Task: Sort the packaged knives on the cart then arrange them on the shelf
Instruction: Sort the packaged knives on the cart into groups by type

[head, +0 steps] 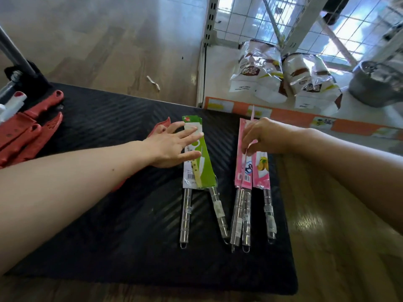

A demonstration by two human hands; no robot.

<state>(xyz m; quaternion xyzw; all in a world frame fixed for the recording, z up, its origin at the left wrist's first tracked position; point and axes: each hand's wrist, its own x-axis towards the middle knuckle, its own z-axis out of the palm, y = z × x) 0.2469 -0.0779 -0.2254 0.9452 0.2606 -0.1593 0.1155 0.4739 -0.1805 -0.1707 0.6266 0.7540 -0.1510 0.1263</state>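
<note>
On the black cart deck [113, 225] lie two knives in green sleeves [205, 168] and, to their right, three knives in pink sleeves [261, 175], all with steel handles pointing towards me. My left hand [172, 147] lies flat with straight fingers on the upper part of the green packages. My right hand [263, 136] pinches the top of a pink package, which is tilted on its edge over the pink group. A red knife [160, 127] shows partly under my left hand.
Several red-handled knives [28, 127] are piled at the cart's far left by the handle post [13, 49]. Beyond the cart, a white shelf [220, 68] holds snack bags [259, 73] and a metal pot [375, 83]. Wooden floor surrounds the cart.
</note>
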